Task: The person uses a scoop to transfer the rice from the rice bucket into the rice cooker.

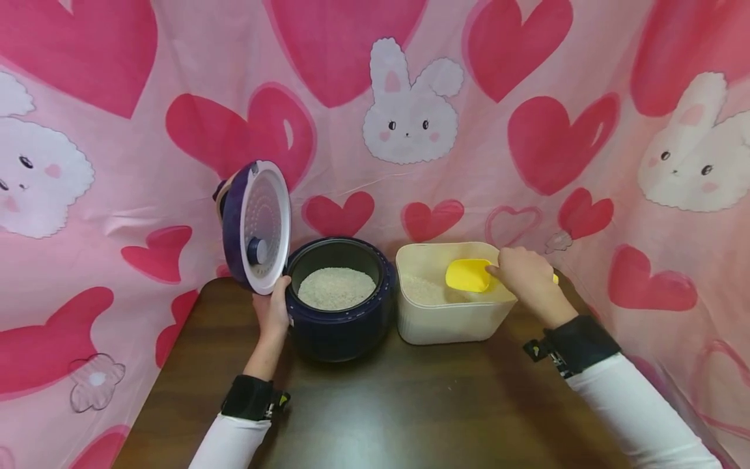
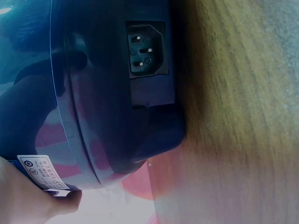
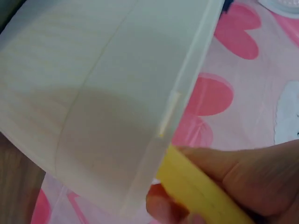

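Observation:
A dark blue rice cooker (image 1: 340,332) stands with its lid (image 1: 263,228) swung up on the left. White rice (image 1: 336,288) lies in its inner pot. My left hand (image 1: 272,309) holds the cooker's left side by the lid's lower edge, thumb at the rim; most fingers are hidden. In the left wrist view, part of that hand (image 2: 28,196) lies against the casing by a label. On the right, my right hand (image 1: 524,273) grips the handle of a yellow scoop (image 1: 469,275). The scoop's bowl is inside a cream container (image 1: 448,326) that holds rice (image 1: 422,290).
Cooker and container stand side by side on a dark wooden table (image 1: 404,404). A pink cloth (image 1: 346,163) with hearts and rabbits hangs behind them. The left wrist view shows the cooker's power socket (image 2: 147,50), with no plug in it.

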{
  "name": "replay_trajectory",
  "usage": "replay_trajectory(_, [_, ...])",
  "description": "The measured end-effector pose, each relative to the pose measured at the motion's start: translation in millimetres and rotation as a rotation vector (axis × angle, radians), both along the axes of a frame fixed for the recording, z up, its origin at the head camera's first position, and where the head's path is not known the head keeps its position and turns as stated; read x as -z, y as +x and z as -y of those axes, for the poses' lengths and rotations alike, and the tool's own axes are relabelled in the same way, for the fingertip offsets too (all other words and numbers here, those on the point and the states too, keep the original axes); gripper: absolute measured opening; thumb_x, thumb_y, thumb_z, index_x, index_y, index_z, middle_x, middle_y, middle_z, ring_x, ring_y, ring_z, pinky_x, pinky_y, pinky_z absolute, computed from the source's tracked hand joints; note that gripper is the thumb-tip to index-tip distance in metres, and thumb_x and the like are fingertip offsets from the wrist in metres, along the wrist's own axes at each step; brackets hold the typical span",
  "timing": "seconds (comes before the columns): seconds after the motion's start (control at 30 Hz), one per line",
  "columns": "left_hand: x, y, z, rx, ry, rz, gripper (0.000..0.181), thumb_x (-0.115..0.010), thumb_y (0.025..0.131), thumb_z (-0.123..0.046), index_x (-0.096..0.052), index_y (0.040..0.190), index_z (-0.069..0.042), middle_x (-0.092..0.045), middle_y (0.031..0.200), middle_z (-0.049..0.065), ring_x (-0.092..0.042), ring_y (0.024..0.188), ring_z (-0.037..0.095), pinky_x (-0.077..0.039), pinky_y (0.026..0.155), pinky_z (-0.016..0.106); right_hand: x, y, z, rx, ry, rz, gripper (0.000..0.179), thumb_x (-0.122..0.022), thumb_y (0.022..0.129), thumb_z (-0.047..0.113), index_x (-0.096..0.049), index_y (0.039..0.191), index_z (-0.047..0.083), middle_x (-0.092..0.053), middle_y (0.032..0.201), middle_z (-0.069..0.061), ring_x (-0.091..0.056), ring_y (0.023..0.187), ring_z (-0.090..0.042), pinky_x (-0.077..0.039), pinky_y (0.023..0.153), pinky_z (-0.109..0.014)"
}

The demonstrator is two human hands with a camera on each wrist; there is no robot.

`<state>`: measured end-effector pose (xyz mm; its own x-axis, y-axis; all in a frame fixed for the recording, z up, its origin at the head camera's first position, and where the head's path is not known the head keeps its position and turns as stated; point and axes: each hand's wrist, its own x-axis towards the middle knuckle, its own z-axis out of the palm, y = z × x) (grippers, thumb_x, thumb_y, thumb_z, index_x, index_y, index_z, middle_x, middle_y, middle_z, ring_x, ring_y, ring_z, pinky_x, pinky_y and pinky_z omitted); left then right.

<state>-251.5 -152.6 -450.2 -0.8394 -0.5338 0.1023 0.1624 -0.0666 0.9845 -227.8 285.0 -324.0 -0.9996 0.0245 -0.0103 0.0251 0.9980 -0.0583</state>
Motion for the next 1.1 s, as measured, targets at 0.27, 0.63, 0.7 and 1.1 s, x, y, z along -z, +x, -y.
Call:
replay_trajectory(0.27, [0.5, -1.7, 0.0, -0.004, 0.006, -0.026, 0.031, -0.068, 0.089, -0.019, -0.061, 0.115, -0.005, -0.061, 0.1, -0.006, -0.052, 0.097, 0.014, -0.039, 0.092, 0.022, -11.5, -3.0, 5, -0.068, 0.133, 0.054, 0.036, -0.078, 0.091, 0.027, -0.068, 0.102, -0.006, -0.063, 0.077, -0.012, -0.058, 0.067, -0.03, -0.06, 0.066, -0.047])
replay_trajectory(0.63, [0.9, -2.3, -1.3, -0.016, 0.041, -0.05, 0.036, -0.069, 0.087, -0.018, -0.062, 0.12, -0.005, -0.063, 0.105, -0.002, -0.054, 0.097, 0.011, -0.04, 0.093, 0.021, -30.7, -25.7, 24, -0.152, 0.222, 0.306, 0.027, -0.082, 0.085, 0.025, -0.071, 0.092, 0.002, -0.064, 0.081, -0.009, -0.058, 0.082, -0.034, -0.047, 0.093, -0.063])
replay_trajectory(0.7, [1.1, -0.7, -2.3, -0.011, 0.048, -0.053, 0.038, -0.068, 0.088, -0.017, -0.06, 0.123, -0.004, -0.062, 0.108, -0.003, -0.054, 0.099, 0.011, -0.04, 0.095, 0.022, -25.3, -29.5, 25, -0.143, 0.209, 0.35, 0.026, -0.082, 0.086, 0.025, -0.071, 0.094, 0.002, -0.066, 0.084, -0.009, -0.058, 0.086, -0.035, -0.043, 0.097, -0.064])
replay_trajectory(1.1, [1.1, -3.7, -3.0, -0.004, 0.051, -0.079, 0.035, -0.067, 0.088, -0.014, -0.06, 0.121, -0.007, -0.061, 0.106, -0.007, -0.052, 0.101, 0.012, -0.038, 0.096, 0.022, -1.7, -33.6, 6, -0.017, 0.02, 0.438, 0.03, -0.071, 0.095, 0.032, -0.069, 0.101, 0.002, -0.061, 0.081, -0.011, -0.061, 0.073, -0.028, -0.052, 0.079, -0.045])
